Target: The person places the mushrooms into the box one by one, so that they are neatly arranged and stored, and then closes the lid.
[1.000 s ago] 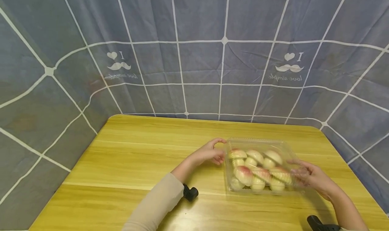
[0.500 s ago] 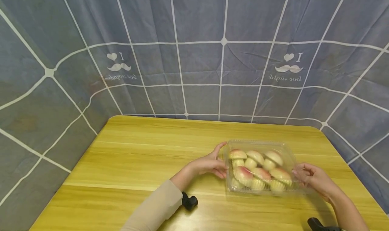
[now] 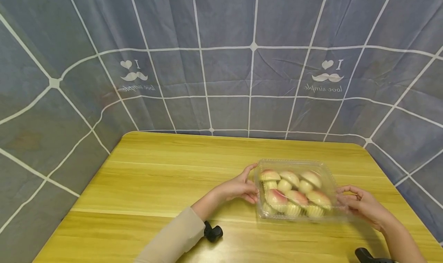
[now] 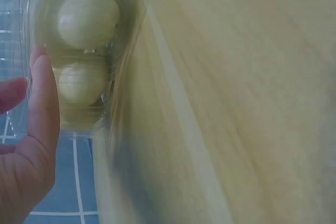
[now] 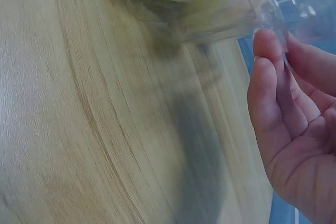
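A clear plastic clamshell box (image 3: 294,163) lies on the right half of the wooden table. Inside it are several round, pale yellow fruit-like pieces (image 3: 318,197), some blushed pink; their exact kind is unclear. Along the box's left side is my left hand (image 3: 238,188), thumb up near the far corner and fingers against the wall. The left wrist view shows a straight finger (image 4: 44,98) lying along the plastic. On the opposite side my right hand (image 3: 365,205) pinches the box's edge between thumb and fingertips, as the right wrist view (image 5: 294,124) shows.
The wood-grain table (image 3: 155,178) has rounded far corners. Behind and at both sides hangs a grey-blue curtain (image 3: 228,70) with white grid lines. A black wrist mount (image 3: 212,232) sits by the left sleeve, and another (image 3: 367,255) by the right wrist.
My left hand has come up against the box's left side. My right fingers, earlier over the box's right end, now pinch its right edge. The box has barely moved.
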The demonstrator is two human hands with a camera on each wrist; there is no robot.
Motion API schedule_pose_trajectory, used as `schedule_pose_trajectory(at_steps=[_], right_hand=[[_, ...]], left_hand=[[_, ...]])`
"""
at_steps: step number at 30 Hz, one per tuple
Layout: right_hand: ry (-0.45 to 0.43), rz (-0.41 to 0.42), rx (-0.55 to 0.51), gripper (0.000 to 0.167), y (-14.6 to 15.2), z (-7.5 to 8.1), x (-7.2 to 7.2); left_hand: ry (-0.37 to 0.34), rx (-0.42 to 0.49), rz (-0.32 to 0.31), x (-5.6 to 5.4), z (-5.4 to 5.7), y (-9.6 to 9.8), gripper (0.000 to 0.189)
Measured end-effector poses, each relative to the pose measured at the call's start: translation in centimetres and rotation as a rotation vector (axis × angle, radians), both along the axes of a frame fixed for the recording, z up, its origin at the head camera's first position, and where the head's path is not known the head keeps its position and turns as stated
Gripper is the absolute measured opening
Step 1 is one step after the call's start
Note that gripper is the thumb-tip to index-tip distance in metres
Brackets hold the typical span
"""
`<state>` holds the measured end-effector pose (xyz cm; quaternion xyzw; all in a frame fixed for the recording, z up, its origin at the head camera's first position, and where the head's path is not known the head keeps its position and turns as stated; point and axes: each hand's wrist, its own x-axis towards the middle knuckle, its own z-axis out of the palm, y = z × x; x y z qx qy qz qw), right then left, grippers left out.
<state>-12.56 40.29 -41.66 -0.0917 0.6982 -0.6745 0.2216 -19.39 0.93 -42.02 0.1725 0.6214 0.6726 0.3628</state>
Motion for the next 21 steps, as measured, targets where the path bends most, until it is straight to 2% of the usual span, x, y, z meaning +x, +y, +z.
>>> schedule_pose_trajectory(at_steps=[3, 8, 11, 17, 21], right_hand=[[-0.029, 0.013, 0.006, 0.035, 0.3, 0.2, 0.0], [-0.053, 0.073, -0.079, 0.045, 0.9, 0.6, 0.2], [-0.047, 0.121, -0.086, 0.049, 1.1, 0.7, 0.3], [-0.08, 0.267, -0.112, 0.057, 1.1, 1.0, 0.5], [-0.104, 0.311, -0.096, 0.058, 1.1, 1.3, 0.6]], left_hand=[[0.017, -0.01, 0.014, 0.3, 0.1, -0.1, 0.086], [0.082, -0.06, 0.014, 0.9, 0.4, 0.1, 0.083], [0.107, -0.084, 0.035, 1.3, 0.6, 0.3, 0.082], [0.121, -0.114, 0.11, 2.1, 1.0, 0.4, 0.076], [0.117, -0.122, 0.117, 2.4, 1.2, 0.4, 0.078]])
